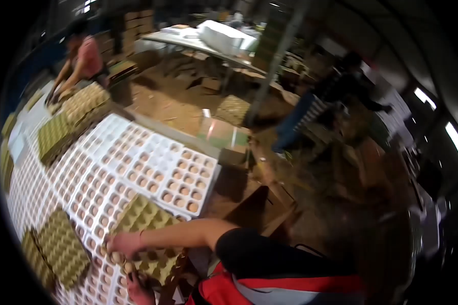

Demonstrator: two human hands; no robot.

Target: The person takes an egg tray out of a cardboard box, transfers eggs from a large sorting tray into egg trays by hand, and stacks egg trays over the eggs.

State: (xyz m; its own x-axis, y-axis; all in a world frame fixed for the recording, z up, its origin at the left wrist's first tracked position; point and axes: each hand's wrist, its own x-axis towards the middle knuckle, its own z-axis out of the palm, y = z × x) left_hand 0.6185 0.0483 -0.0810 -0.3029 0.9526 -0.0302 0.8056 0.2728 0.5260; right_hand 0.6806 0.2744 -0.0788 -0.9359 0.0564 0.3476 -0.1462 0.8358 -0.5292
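Observation:
My right hand (125, 244) reaches across a pulp egg tray (143, 213), its fingers curled round eggs (117, 257) above the white plastic egg trays (158, 189). Just below, my left hand (139, 288) is partly cut off by shadow and my body, its fingers bent near another egg (129, 267). What the left hand holds is blurred. The pulp tray lies over the edge of the white trays, with a few eggs in its near part. Most cups of the white trays hold eggs.
Stacked pulp trays (61, 249) lie on the white trays at left, with more stacks (86, 101) farther up. A person in a pink top (89, 58) works at the far end. Another person (336, 91) stands at right. Cardboard boxes (259, 203) sit beside the table.

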